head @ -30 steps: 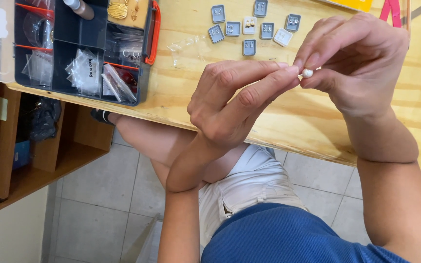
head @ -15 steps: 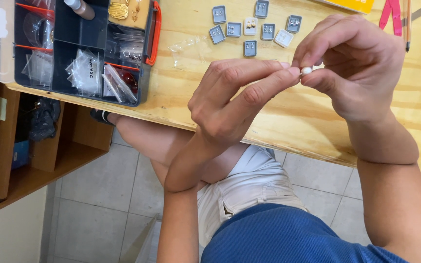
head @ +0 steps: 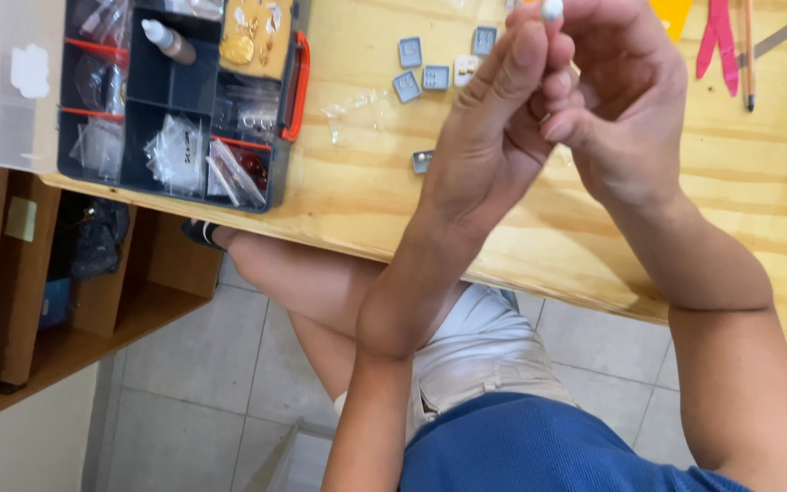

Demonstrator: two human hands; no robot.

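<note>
Two hands | left hand (head: 489, 137), right hand (head: 621, 109) pinch white bead (head: 552, 10) | grey packets (head: 423, 77) on table (head: 366, 173)

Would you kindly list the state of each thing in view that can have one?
Left hand: raised, fingers straight, pinching the bead.
Right hand: raised, curled, touching the left hand.
Bead: white, held at the fingertips, off the table.
Organizer box: open, compartments filled with bags and small parts.
Bottle: capped, lying in a compartment.
Grey tiles: loose, flat on the table.
Pencil: lying flat.
</note>
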